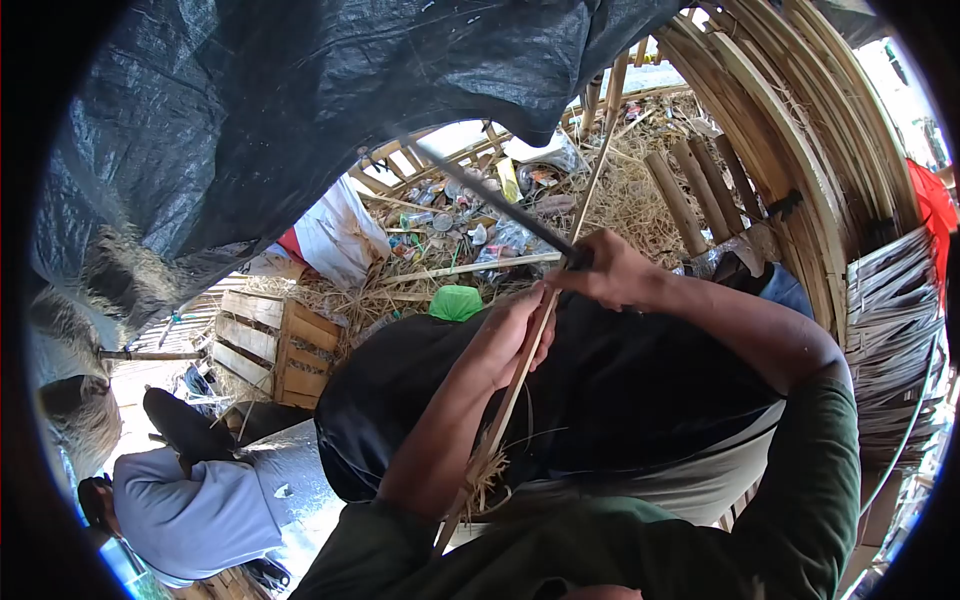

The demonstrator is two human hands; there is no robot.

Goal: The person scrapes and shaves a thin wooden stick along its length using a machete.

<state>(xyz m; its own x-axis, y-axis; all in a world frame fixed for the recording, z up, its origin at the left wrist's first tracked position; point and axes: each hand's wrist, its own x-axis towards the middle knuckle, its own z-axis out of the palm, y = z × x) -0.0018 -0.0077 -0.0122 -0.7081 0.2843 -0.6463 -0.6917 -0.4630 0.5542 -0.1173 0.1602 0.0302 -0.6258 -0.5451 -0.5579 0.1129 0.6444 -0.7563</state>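
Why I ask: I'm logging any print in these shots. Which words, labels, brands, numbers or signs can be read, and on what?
No text can be read anywhere.
Littered packaging, yellow piece included: too small and blurred to tell whether it is printed.
White sheeting with a red patch: no readable lettering.
Long blade: blurred, no readable marking.

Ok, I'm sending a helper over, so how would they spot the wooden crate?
Find the big dark tarp. Between it and the person in the grey shirt sits the crate. Its boxy, slatted shape stands out from the straw beside it.
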